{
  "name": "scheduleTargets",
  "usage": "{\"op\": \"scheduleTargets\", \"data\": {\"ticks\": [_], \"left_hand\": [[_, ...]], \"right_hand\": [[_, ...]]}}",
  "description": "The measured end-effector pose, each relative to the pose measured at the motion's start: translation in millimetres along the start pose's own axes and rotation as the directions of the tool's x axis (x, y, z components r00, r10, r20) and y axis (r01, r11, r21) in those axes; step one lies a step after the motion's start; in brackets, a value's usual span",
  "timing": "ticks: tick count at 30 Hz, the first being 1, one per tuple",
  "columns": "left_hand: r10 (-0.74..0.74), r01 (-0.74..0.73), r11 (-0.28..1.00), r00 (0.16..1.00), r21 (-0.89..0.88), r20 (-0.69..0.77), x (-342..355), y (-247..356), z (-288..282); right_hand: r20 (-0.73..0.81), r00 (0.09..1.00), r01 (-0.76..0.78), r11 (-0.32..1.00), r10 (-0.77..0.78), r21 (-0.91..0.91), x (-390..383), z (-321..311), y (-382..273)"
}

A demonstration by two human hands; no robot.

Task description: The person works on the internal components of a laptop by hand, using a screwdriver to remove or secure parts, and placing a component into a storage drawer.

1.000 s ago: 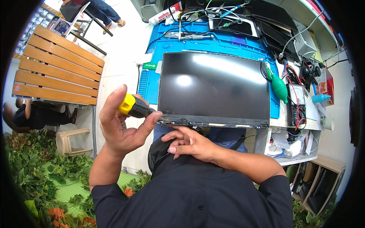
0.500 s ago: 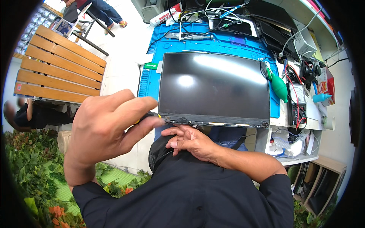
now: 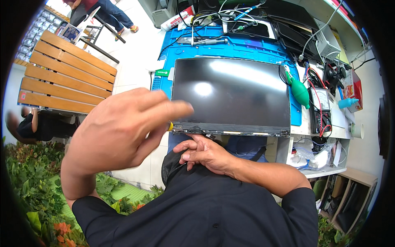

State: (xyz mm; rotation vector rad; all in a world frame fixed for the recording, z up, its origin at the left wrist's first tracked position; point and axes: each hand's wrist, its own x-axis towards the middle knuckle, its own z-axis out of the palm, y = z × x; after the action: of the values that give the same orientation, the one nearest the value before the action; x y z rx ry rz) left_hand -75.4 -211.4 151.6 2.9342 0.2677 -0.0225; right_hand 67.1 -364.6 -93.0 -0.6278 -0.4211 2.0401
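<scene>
A dark flat screen panel [image 3: 232,96] lies on a blue work mat [image 3: 189,51], its near edge showing a thin strip of exposed parts. At its lower left corner, my left hand [image 3: 123,127] is raised, fingers closed round a small tool [image 3: 170,126] whose yellow end shows; the rest is hidden by the hand. Blur softens the left index finger, which stretches out over the panel's corner. My right hand [image 3: 205,154] is turned partly palm-up below the near edge, fingers loosely bent and apart. One of its fingertips reaches the edge beside a short black cable [image 3: 196,130].
A green blower bulb [image 3: 300,93] touches the panel's right side. Beyond are a multimeter [image 3: 321,108], red leads, and a light blue bottle [image 3: 348,103]. Screwdrivers and tangled cables [image 3: 230,18] lie at the back. A slatted wooden bench [image 3: 70,74] stands left; people are near it.
My left hand has shifted slightly, its index finger now stretched out to the right over the panel's corner. The right hand keeps nearly the same pose at the near edge.
</scene>
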Motion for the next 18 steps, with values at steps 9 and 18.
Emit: {"op": "scheduleTargets", "data": {"ticks": [9,18], "left_hand": [[-0.004,0.006,1.0,0.997,0.029,-0.079,-4,1,2],[-0.015,0.013,1.0,0.994,-0.013,-0.11,-2,0,3]], "right_hand": [[0.003,1.0,0.005,1.0,-0.005,0.021,0,0,0],[0.008,1.0,0.01,0.999,-0.011,0.032,0,-2,2]]}}
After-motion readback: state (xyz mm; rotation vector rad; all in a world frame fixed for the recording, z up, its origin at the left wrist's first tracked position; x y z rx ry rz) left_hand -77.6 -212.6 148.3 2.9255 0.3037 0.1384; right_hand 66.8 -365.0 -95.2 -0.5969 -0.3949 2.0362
